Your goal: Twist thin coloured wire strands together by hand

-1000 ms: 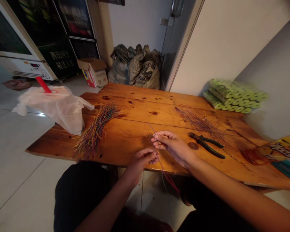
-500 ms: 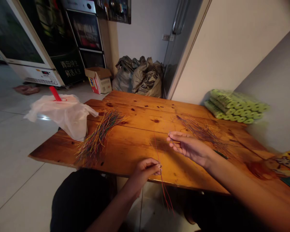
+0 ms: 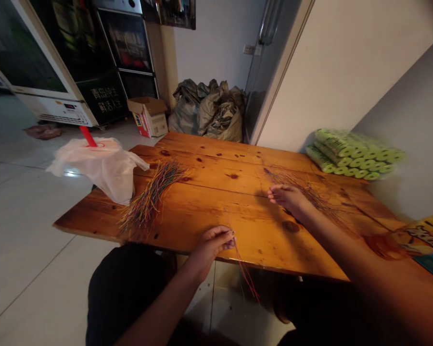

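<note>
My left hand (image 3: 218, 240) is closed in a pinch at the front edge of the table. It holds a few thin coloured wires (image 3: 246, 275), mostly red, whose lower ends hang past the edge. My right hand (image 3: 284, 197) hovers over the table farther right, fingers drawn together; whatever they may hold is too small to make out. Just beyond it lies a loose bundle of thin wires (image 3: 315, 196), partly hidden by the hand and forearm. A thicker bundle of multicoloured wires (image 3: 153, 192) rests on the left side of the table.
The wooden table (image 3: 202, 202) spans the front. A white plastic bag (image 3: 108, 168) with a red item on top stands at its left. Green packs of rolls (image 3: 353, 154) sit at the back right, a yellow-orange packet (image 3: 414, 240) at the right edge. Sacks (image 3: 212, 110) and a carton (image 3: 149, 117) are behind.
My right hand has moved right and slightly away, towards the right bundle, and its fingers have drawn together. My left hand keeps its pinch on the wires. The view has shifted slightly.
</note>
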The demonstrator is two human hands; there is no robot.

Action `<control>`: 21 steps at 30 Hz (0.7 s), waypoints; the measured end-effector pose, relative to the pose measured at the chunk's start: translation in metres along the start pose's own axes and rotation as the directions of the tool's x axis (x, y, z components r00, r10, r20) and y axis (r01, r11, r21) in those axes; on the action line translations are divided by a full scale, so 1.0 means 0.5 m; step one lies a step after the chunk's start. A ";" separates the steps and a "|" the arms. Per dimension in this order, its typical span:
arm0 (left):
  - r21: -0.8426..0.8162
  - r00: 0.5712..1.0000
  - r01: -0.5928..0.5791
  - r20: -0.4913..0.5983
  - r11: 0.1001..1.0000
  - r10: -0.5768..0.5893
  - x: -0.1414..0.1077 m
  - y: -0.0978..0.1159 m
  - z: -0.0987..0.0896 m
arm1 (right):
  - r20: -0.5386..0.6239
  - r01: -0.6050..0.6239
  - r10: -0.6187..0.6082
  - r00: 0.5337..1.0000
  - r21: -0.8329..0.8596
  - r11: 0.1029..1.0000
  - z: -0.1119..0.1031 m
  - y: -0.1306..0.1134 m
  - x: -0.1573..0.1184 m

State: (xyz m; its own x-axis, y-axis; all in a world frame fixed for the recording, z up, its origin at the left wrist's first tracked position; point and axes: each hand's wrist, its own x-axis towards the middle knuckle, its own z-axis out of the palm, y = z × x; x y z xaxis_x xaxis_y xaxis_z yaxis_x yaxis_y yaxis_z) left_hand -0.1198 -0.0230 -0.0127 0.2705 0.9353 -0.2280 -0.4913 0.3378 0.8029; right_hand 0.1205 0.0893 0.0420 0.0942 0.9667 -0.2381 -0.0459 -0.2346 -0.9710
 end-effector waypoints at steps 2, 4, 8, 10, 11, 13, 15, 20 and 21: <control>-0.032 1.000 0.003 -0.015 0.999 -0.004 0.002 0.000 -0.001 | -0.006 0.000 0.000 1.000 -0.018 1.000 0.004 0.020 -0.005; -0.062 1.000 0.000 -0.025 0.998 -0.002 0.004 -0.001 -0.002 | 0.012 -0.014 0.014 1.000 -0.014 1.000 0.011 0.032 -0.018; -0.106 0.998 -0.009 -0.061 0.994 0.002 0.009 -0.002 0.000 | 0.126 -0.114 0.107 0.986 0.044 0.993 0.041 0.035 -0.062; -0.109 0.996 -0.014 -0.089 0.994 0.005 0.009 0.001 0.003 | 0.224 -0.231 0.198 0.954 0.132 0.964 0.064 0.032 -0.092; -0.106 0.995 -0.017 -0.097 0.994 0.007 0.009 0.003 0.004 | 0.265 -0.291 0.238 0.934 0.183 0.939 0.077 0.031 -0.108; -0.099 0.995 -0.029 -0.094 0.995 0.019 0.007 0.010 0.006 | 0.317 -0.322 0.246 0.916 0.218 0.921 0.103 0.030 -0.139; -0.091 0.996 -0.056 -0.081 0.994 0.048 0.004 0.018 0.005 | 0.349 -0.284 0.204 0.915 0.196 0.939 0.125 0.032 -0.164; -0.087 0.985 -0.137 -0.120 0.987 0.126 0.000 0.035 -0.002 | 0.402 -0.139 0.102 0.910 0.063 0.988 0.157 0.036 -0.196; -0.088 0.982 -0.152 -0.125 0.984 0.141 0.000 0.037 -0.004 | 0.414 -0.137 0.103 0.904 0.052 0.989 0.159 0.037 -0.199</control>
State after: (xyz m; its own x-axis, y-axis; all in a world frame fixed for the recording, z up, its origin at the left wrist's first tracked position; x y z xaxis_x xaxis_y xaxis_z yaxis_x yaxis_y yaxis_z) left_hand -0.1304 -0.0165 0.0011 0.0928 0.9793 -0.1799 -0.5976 0.1993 0.7767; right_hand 0.0310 -0.0033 0.0494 -0.3312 0.8924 -0.3066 -0.1100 -0.3592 -0.9267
